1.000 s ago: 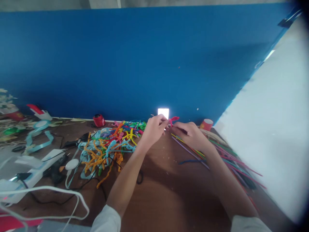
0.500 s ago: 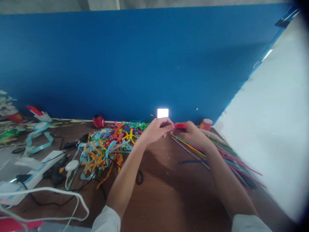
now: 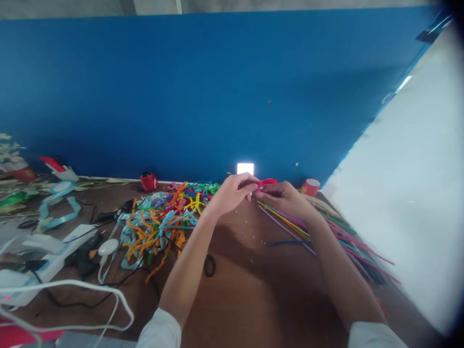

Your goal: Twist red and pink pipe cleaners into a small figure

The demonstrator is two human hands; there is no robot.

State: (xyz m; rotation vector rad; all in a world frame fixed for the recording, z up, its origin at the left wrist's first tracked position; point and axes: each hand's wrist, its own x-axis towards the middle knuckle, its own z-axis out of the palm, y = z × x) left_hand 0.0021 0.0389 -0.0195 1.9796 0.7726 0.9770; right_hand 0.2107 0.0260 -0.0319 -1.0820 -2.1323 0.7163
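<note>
My left hand [image 3: 234,192] and my right hand [image 3: 284,197] meet above the far part of the brown table [image 3: 253,299]. Both pinch a small bent red pipe cleaner [image 3: 266,182], which sticks out between their fingertips. A tangled heap of bent pipe cleaners [image 3: 165,220] in orange, light blue, yellow and green lies left of my left hand. Straight pipe cleaners [image 3: 326,232] in several colours fan out on the table under and beyond my right forearm.
A blue wall [image 3: 203,92] backs the table, and a white wall [image 3: 409,193] bounds it on the right. A red cup [image 3: 311,186] and a small lit panel [image 3: 245,168] stand at the back. A black loop [image 3: 209,265], white power strip [image 3: 43,261] and cables lie left.
The red pipe cleaner stood upright between my fingers a second ago; now it lies more level over my right hand. Both hands have shifted only slightly.
</note>
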